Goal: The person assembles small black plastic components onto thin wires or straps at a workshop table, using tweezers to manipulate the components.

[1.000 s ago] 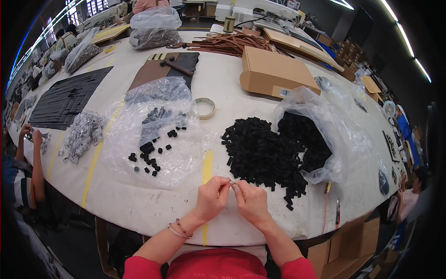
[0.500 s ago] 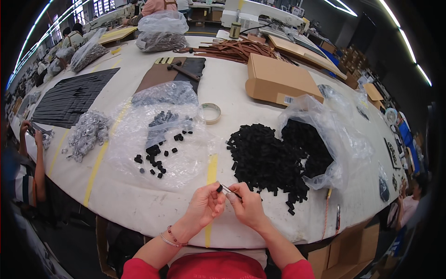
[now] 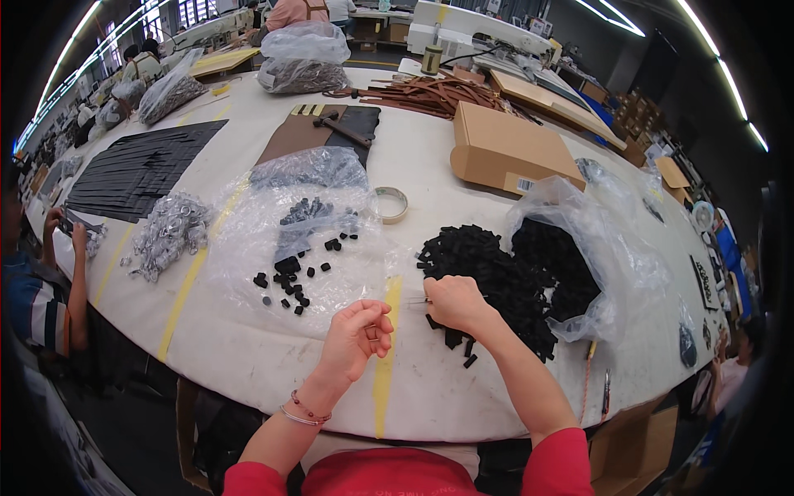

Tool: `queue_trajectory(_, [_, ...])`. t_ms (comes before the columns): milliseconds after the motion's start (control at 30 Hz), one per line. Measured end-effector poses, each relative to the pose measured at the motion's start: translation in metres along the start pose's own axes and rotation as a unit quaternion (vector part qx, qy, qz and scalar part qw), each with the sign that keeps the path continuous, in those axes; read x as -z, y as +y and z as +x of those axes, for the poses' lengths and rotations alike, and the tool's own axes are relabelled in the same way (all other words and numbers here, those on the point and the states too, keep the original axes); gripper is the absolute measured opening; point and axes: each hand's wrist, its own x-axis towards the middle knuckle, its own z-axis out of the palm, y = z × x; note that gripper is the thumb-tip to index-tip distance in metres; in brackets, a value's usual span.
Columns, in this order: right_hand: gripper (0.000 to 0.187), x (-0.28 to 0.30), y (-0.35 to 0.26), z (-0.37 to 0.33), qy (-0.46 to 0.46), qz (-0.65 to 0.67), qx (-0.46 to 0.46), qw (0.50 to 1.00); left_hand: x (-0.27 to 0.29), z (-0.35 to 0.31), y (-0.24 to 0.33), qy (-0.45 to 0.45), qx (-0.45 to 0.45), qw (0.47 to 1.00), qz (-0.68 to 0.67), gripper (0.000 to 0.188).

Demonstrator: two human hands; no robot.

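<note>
In my right hand [image 3: 455,304] is a pair of tweezers [image 3: 417,303], its thin metal prongs pointing left. That hand is over the left edge of a big heap of small black pieces [image 3: 463,256], which look like short tubes or loops. My left hand [image 3: 357,332] is raised above the table beside the yellow stripe, palm turned inward, fingers curled and thumb near the index finger. Whether anything is in it I cannot make out. Ahead of it, smaller black pieces [image 3: 289,277] lie scattered on a clear plastic bag [image 3: 240,285].
A clear bag [image 3: 620,281] of black pieces lies open at the right. Farther back are a tape roll [image 3: 390,205], a cardboard box [image 3: 517,153], a hammer [image 3: 346,130] and brown strips [image 3: 430,95]. Metallic pieces [image 3: 171,234] and black strips [image 3: 141,165] lie left, near another person's hands.
My hands have come apart. The right one went forward to the black heap with the tweezers; the left stays near its place, and the black piece at its fingertips no longer shows.
</note>
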Motion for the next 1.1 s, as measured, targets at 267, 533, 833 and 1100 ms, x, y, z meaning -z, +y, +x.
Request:
queue_trajectory(267, [0.008, 0.019, -0.035, -0.050, -0.056, 0.777, -0.195, 0.596, -0.020, 0.005, -0.026, -0.043, -0.050, 0.987, 0.146, 0.017])
queue_trajectory(533, [0.010, 0.003, -0.046, -0.068, 0.064, 0.801, -0.230, 0.550, -0.020, 0.008, -0.037, -0.053, 0.007, 0.998, -0.026, 0.013])
queue_trajectory(833, [0.011, -0.003, -0.043, -0.074, 0.094, 0.651, -0.185, 0.730, -0.015, 0.009, -0.042, -0.032, 0.011, 0.998, 0.044, 0.009])
queue_trajectory(1100, [0.012, 0.000, -0.054, -0.075, 0.178, 0.475, -0.201, 0.838, -0.027, 0.004, -0.047, 0.006, -0.061, 0.978, 0.201, 0.006])
